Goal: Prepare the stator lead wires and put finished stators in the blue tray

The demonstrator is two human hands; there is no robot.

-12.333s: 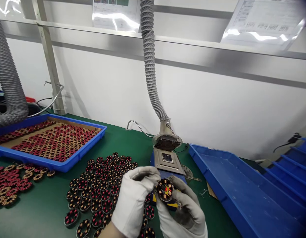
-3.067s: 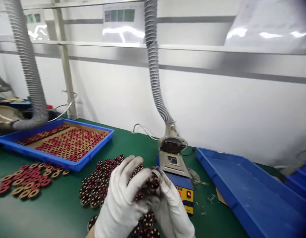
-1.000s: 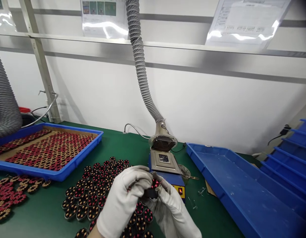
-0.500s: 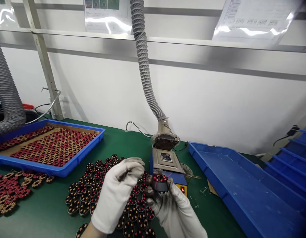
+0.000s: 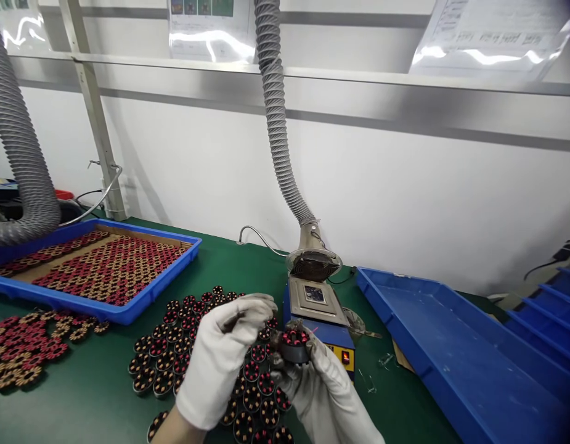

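White, grey-stained gloves cover both hands. My right hand (image 5: 317,376) grips a black round part (image 5: 295,344) with pink segments on top, held upright in front of the blue and yellow machine (image 5: 340,346). Just left of it is my left hand (image 5: 233,345), its fingers bent and pressed together; what they hold, if anything, is too small to make out. Below and around the hands, many similar black round parts (image 5: 162,361) with pink or tan segments stand on the green table.
A blue tray (image 5: 127,314) of pink and tan rings is at the left, with loose rings (image 5: 32,351) before it. A large blue tray (image 5: 451,351) lies at the right. A flexible duct (image 5: 278,123) hangs over the machine.
The whole view has shifted slightly, so the scenery sits further right. The round part in my right hand is tilted a little more toward the camera. My left hand keeps nearly the same pose.
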